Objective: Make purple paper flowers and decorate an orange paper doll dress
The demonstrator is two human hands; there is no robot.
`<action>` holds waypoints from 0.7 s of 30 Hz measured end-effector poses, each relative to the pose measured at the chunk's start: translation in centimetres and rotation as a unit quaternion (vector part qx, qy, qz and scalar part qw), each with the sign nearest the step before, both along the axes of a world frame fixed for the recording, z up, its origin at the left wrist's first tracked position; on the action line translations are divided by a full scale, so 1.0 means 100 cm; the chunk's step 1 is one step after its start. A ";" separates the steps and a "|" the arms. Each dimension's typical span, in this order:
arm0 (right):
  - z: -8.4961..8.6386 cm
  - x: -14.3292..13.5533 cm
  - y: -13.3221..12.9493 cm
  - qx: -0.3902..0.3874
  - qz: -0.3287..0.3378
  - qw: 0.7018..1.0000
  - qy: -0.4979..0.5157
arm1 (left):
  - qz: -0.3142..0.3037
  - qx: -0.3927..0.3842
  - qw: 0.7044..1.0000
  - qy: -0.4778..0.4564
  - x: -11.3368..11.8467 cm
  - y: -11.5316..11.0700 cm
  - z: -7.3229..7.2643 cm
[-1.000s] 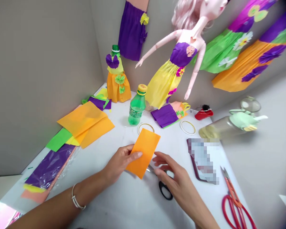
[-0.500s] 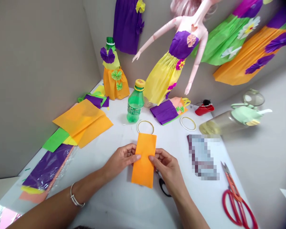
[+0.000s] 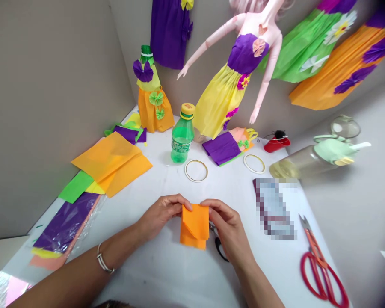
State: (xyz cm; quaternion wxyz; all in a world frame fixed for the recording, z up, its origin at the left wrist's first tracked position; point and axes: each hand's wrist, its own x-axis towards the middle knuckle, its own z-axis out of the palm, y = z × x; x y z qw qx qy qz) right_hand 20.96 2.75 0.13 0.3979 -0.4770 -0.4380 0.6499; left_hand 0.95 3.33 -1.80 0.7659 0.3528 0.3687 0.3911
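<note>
Between my two hands is an orange piece point(image 3: 194, 227), folded over at its top, with its upper layer hanging a little askew above the lower edge. My left hand point(image 3: 168, 214) pinches its upper left corner between thumb and fingers. At the upper right corner, my right hand point(image 3: 223, 222) grips the same piece. Black-handled scissors point(image 3: 221, 248) lie partly hidden beneath my right hand. Just beyond the orange piece, a thin ring point(image 3: 196, 171) rests on the white table point(image 3: 147, 265).
A green bottle point(image 3: 182, 134) stands behind the ring. Orange sheets point(image 3: 112, 160) and a purple pack point(image 3: 64, 222) lie left. Red-handled scissors point(image 3: 321, 265), a pixelated object point(image 3: 274, 209) and a lying clear bottle point(image 3: 304, 160) are right. A dressed doll point(image 3: 240, 64) is behind.
The orange piece was a tall flat strip; its top is now folded down toward me, making it shorter. Both hands have shifted to the upper corners of the fold.
</note>
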 end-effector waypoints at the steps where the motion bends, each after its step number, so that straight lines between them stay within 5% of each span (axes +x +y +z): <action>1: 0.001 -0.001 -0.001 0.002 -0.002 1.000 -0.013 | 0.001 0.013 1.000 0.006 0.000 0.000 -0.001; 10: -0.003 0.001 -0.001 0.003 -0.006 0.999 -0.045 | -0.015 0.122 0.989 0.084 -0.001 0.000 0.001; 21: -0.012 0.002 -0.004 0.035 -0.013 0.998 -0.042 | -0.041 0.099 0.990 0.090 0.000 -0.001 0.000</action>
